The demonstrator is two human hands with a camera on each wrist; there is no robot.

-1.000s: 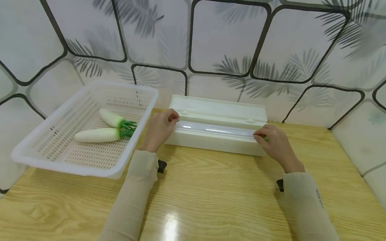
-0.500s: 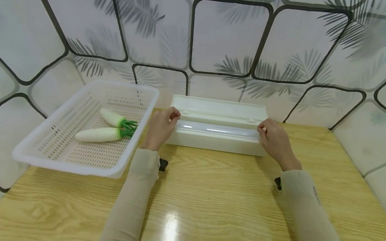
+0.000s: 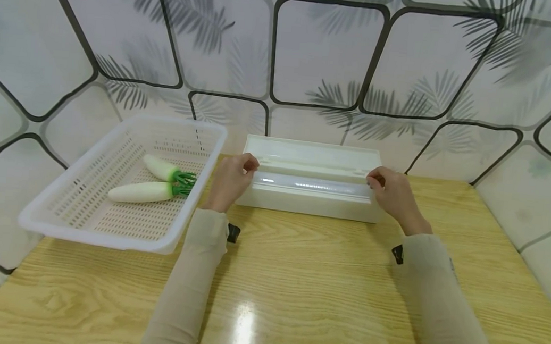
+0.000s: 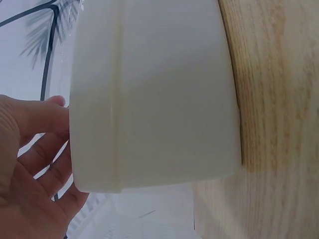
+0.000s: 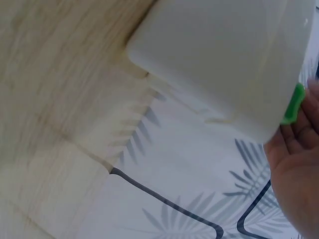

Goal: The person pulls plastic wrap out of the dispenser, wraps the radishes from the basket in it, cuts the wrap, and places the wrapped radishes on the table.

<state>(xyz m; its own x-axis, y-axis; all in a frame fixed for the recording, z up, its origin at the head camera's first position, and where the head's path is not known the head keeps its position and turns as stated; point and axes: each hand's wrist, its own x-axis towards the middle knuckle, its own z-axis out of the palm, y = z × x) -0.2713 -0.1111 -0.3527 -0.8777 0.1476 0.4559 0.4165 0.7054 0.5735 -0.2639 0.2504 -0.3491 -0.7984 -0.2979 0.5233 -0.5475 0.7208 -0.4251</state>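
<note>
A white cling film box [image 3: 307, 205] stands on the table, its lid [image 3: 312, 151] tipped back. Inside, the shiny cling film [image 3: 313, 185] spans the box's length. At the left end my left hand [image 3: 226, 184] pinches the film's edge between thumb and fingers. My right hand [image 3: 396, 197] does likewise at the right end, thumb and index finger meeting at the film's corner. In the right wrist view a green slider [image 5: 293, 105] sits at the box's edge beside the fingers. The box wall [image 4: 169, 99] hides the left fingertips in the left wrist view.
To the left, a white perforated plastic basket [image 3: 93, 240] holds two white radishes [image 3: 142, 192] with cut green stems. The wooden table [image 3: 305, 291] ends against a wall covering [image 3: 324, 53] with leaf patterns, close behind the box.
My right hand has left the green slider at the box's front right and shifted slightly up and back to the film's right corner. The left hand has barely moved.
</note>
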